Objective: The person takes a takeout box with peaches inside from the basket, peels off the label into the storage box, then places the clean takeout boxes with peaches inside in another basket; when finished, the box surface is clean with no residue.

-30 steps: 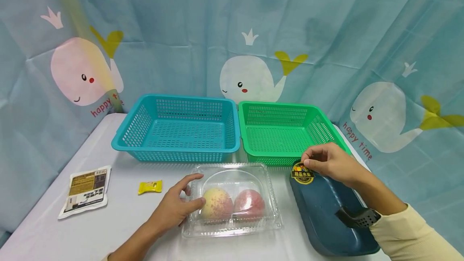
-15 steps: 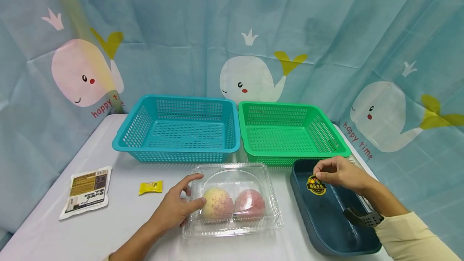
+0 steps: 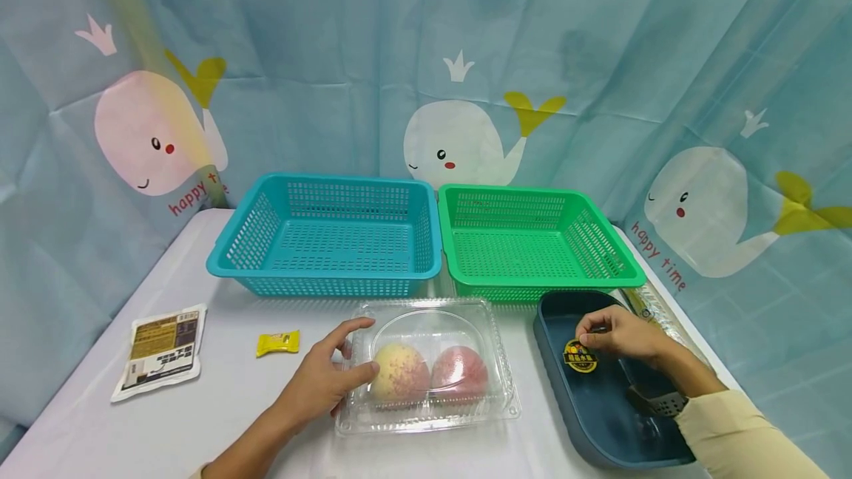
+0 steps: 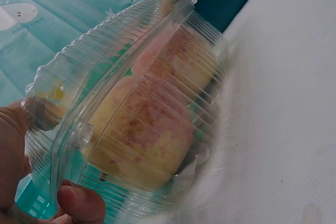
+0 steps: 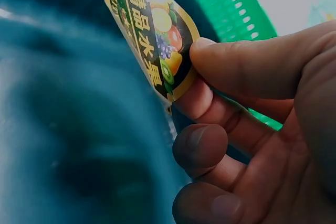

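Observation:
A clear plastic box with two round buns, one yellow-pink and one pink, stands at the front middle. My left hand grips its left side, thumb and fingers against the plastic, as the left wrist view also shows. At the right, my right hand pinches the edge of a round black and gold fruit sticker over the dark blue tray. In the right wrist view the sticker is slightly bent between thumb and forefinger; the other fingers are curled.
A blue basket and a green basket stand side by side behind. On the left lie a white and brown packet and a small yellow packet. A clear wrapped item lies beyond the dark tray.
My right hand has moved down and slightly right with the sticker, from the dark tray's back edge to over its inside. My left hand has stayed on the box.

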The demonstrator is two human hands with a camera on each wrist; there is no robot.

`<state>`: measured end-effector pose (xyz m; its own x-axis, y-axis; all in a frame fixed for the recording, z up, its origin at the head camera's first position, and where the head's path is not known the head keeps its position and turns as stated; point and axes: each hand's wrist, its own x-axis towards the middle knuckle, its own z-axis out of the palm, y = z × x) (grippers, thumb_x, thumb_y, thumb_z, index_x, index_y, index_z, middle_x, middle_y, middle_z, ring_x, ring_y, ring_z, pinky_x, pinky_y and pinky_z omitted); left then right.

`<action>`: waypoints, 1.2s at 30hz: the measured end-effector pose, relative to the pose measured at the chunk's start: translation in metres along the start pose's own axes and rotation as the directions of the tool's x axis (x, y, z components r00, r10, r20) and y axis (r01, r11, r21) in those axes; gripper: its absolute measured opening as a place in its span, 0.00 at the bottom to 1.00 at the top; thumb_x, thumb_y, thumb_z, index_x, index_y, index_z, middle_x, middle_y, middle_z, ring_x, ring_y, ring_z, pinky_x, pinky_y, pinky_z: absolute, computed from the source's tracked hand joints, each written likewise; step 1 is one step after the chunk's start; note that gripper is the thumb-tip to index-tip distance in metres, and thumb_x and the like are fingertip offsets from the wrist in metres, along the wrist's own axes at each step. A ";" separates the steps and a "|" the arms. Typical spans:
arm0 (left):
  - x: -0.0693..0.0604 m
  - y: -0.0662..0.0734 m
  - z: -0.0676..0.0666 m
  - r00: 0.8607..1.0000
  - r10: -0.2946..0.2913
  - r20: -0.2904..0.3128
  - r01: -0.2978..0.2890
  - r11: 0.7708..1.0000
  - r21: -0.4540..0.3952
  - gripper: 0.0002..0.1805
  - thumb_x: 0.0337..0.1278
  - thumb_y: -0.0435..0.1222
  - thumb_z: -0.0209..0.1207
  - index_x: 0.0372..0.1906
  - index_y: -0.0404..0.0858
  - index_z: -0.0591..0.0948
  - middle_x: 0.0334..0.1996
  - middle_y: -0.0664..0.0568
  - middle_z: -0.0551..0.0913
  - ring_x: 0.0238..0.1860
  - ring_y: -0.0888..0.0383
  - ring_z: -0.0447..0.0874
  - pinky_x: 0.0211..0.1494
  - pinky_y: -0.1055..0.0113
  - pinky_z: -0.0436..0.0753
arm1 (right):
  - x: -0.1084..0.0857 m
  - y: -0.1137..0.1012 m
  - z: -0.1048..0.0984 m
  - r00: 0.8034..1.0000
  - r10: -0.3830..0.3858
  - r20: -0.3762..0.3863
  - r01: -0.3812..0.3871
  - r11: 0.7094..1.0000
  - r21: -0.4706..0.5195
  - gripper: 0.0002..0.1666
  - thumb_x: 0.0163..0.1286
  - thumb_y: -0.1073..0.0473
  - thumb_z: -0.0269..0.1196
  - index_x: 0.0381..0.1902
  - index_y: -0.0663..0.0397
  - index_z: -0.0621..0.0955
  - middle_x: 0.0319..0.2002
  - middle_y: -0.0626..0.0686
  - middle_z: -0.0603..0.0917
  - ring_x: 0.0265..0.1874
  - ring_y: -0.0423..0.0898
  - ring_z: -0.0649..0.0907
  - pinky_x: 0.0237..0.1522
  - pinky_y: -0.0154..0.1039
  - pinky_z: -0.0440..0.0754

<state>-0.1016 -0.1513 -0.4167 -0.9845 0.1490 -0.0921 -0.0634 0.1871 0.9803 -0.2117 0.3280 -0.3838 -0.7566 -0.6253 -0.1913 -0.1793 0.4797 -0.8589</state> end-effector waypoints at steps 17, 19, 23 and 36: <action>0.000 0.001 0.000 1.000 0.001 0.004 -0.001 1.000 0.004 0.34 0.52 0.39 0.69 0.66 0.50 0.71 0.41 0.39 0.61 0.09 0.60 0.59 0.10 0.70 0.66 | 0.007 0.020 0.007 1.000 -0.007 -0.020 0.004 0.990 -0.141 0.05 0.67 0.66 0.62 0.31 0.61 0.83 0.26 0.50 0.78 0.23 0.39 0.74 0.22 0.32 0.72; 0.000 0.001 0.000 1.000 0.000 0.005 0.000 1.000 0.003 0.34 0.52 0.38 0.69 0.66 0.49 0.70 0.41 0.39 0.61 0.09 0.60 0.59 0.10 0.70 0.66 | 0.008 0.021 0.007 1.000 -0.010 -0.019 0.007 0.988 -0.151 0.04 0.66 0.66 0.63 0.31 0.61 0.83 0.27 0.50 0.79 0.24 0.39 0.74 0.23 0.32 0.73; 0.000 0.001 0.000 1.000 -0.006 0.004 0.006 1.000 -0.002 0.35 0.52 0.38 0.69 0.67 0.48 0.70 0.42 0.39 0.61 0.09 0.60 0.58 0.10 0.71 0.66 | 0.008 0.023 0.006 1.000 -0.011 -0.028 0.005 0.981 -0.192 0.05 0.67 0.65 0.63 0.36 0.60 0.85 0.33 0.52 0.83 0.28 0.39 0.78 0.27 0.33 0.76; 0.000 0.001 0.001 1.000 -0.015 -0.003 0.015 1.000 -0.003 0.35 0.52 0.38 0.69 0.66 0.49 0.70 0.42 0.40 0.61 0.09 0.60 0.58 0.09 0.70 0.66 | -0.003 -0.005 -0.002 0.981 -0.034 -0.191 -0.013 0.971 -0.239 0.17 0.69 0.59 0.62 0.50 0.66 0.82 0.48 0.62 0.82 0.43 0.54 0.81 0.39 0.38 0.81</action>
<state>-0.1020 -0.1503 -0.4154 -0.9840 0.1429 -0.1066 -0.0789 0.1868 0.9792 -0.2093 0.3283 -0.3780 -0.8561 -0.5124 -0.0677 -0.3147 0.6208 -0.7181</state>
